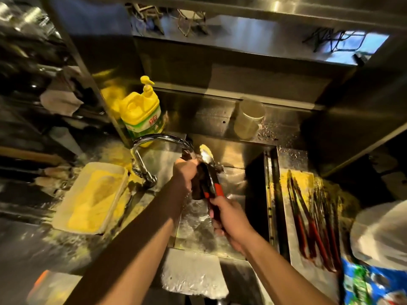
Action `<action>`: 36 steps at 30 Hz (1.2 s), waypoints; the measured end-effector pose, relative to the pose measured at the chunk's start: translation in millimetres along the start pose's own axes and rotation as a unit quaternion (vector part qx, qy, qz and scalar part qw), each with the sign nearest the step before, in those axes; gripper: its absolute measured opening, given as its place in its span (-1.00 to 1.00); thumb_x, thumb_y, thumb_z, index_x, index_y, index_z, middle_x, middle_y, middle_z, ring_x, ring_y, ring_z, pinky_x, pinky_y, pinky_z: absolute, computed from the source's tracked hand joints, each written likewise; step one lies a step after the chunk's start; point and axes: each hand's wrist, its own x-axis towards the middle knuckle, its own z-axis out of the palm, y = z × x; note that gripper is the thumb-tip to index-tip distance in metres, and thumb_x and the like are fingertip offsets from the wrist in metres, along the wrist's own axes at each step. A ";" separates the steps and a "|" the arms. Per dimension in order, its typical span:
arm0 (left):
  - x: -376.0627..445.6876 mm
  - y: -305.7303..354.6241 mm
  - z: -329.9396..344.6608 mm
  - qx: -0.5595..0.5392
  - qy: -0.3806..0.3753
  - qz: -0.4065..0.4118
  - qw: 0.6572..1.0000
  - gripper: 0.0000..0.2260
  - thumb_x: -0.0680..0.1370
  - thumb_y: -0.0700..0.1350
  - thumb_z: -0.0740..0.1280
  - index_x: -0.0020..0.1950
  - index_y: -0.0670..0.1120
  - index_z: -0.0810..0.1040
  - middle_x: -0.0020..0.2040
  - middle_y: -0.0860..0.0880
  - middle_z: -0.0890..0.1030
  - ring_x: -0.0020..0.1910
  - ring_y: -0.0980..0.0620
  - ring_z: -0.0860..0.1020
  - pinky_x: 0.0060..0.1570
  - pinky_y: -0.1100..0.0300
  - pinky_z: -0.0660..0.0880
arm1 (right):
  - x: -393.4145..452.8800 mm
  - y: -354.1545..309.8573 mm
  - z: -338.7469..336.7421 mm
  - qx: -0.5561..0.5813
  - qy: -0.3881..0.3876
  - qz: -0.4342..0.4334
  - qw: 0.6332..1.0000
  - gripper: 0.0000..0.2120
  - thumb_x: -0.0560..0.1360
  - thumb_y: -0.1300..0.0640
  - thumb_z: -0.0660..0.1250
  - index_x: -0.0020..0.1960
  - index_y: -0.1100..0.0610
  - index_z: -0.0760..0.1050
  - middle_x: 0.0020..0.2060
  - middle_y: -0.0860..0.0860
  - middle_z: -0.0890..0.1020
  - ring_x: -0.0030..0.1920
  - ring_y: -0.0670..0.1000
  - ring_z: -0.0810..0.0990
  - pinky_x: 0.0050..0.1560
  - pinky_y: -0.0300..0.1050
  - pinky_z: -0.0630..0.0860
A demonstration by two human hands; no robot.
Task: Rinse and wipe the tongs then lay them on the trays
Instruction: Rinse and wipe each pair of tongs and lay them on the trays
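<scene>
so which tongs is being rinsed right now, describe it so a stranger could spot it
Start at the steel sink basin under the curved chrome faucet. Over it, the right hand grips the red-handled metal tongs while the left hand holds a dark cloth on them. Unlike the other red-handled tongs lying right of the sink, this pair is held up with its spoon-shaped tip at the spout.

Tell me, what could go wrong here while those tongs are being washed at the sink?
The right hand grips the wet tongs by the red handle end; they might slip into the sink. The left hand rubs near the tips under the faucet, so water may splash onto the tongs on the tray at right.
</scene>
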 end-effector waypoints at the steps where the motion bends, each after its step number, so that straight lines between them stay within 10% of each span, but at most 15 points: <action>1: 2.4 -1.2 1.5 0.032 0.014 0.012 0.999 -0.85 0.54 -0.21 0.36 0.07 -0.24 0.56 0.00 -0.22 0.57 -0.13 -0.12 0.59 -0.07 -0.01 0.59 | 0.9 -0.8 -1.2 -0.003 0.006 0.000 1.000 -0.87 0.50 0.08 0.30 -0.11 0.15 0.49 -0.45 -0.01 0.48 -0.55 -0.06 0.29 -0.58 -0.25 0.16; 7: 2.0 -10.2 16.1 0.059 0.004 0.004 0.998 -0.72 0.57 -0.24 0.29 0.27 -0.27 0.55 0.15 -0.30 0.61 -0.08 -0.10 0.65 -0.16 0.10 0.59 | 12.8 -11.0 -2.4 -0.064 0.056 -0.008 0.996 -0.82 0.49 0.01 0.31 -0.12 0.13 0.51 -0.53 -0.09 0.48 -0.59 -0.11 0.35 -0.57 -0.27 0.24; 11: 2.0 -19.2 25.8 -0.029 0.008 -0.016 0.999 -0.85 0.54 -0.38 0.25 -0.16 -0.19 0.52 -0.20 -0.27 0.59 -0.57 0.00 0.61 -0.58 0.20 0.52 | 15.3 -19.9 -6.6 -0.092 0.083 -0.019 0.992 -0.80 0.49 -0.01 0.32 -0.10 0.14 0.52 -0.47 -0.04 0.50 -0.56 -0.09 0.39 -0.59 -0.26 0.25; 16: 19.0 -18.2 21.8 0.040 0.049 -0.035 0.997 -0.83 0.59 -0.25 0.30 0.17 -0.21 0.57 0.20 -0.28 0.59 0.10 -0.15 0.61 0.11 0.01 0.54 | 1.6 -14.6 -21.4 -0.163 0.054 -0.023 0.985 -0.79 0.53 0.00 0.30 -0.09 0.15 0.54 -0.45 -0.03 0.45 -0.56 -0.11 0.36 -0.54 -0.22 0.25; 23: 14.9 -36.5 2.6 -0.034 0.069 -0.017 0.997 -0.62 0.54 -0.16 0.42 0.29 -0.31 0.49 0.10 -0.24 0.64 0.05 -0.23 0.64 0.06 -0.02 0.60 | -15.2 -16.4 -68.3 -0.059 0.019 0.026 0.998 -0.64 0.53 -0.16 0.26 -0.08 0.16 0.53 -0.43 0.01 0.51 -0.54 -0.06 0.33 -0.56 -0.22 0.22; 29: -13.4 -41.4 6.5 -0.098 -0.032 -0.018 0.995 -0.85 0.58 -0.17 0.37 0.06 -0.24 0.57 -0.20 -0.16 0.69 -0.39 -0.06 0.70 -0.44 0.12 0.61 | -8.4 -34.1 -71.6 0.090 -0.042 0.063 0.993 -0.66 0.57 0.19 0.29 0.29 0.33 0.40 -0.21 0.14 0.64 -0.35 0.08 0.55 -0.42 -0.08 0.53; 32: -17.3 -40.3 2.2 -0.083 -0.032 -0.018 0.996 -0.86 0.56 -0.13 0.39 -0.02 -0.22 0.60 -0.27 -0.13 0.73 -0.39 -0.08 0.70 -0.42 0.09 0.63 | -7.3 -40.1 -73.7 0.011 -0.005 0.036 0.999 -0.50 0.46 0.25 0.47 0.30 0.26 0.33 -0.06 0.22 0.69 -0.39 0.05 0.61 -0.38 -0.08 0.55; 36: -21.7 -40.1 -1.0 -0.103 -0.084 -0.009 0.991 -0.79 0.60 -0.10 0.34 0.14 -0.21 0.62 0.05 -0.23 0.69 -0.06 -0.17 0.69 -0.13 0.05 0.66 | -7.1 -39.9 -72.7 -0.143 0.031 -0.015 0.989 -0.55 0.37 -0.01 0.57 0.14 0.12 0.50 -0.33 0.03 0.64 -0.50 -0.05 0.51 -0.43 -0.15 0.48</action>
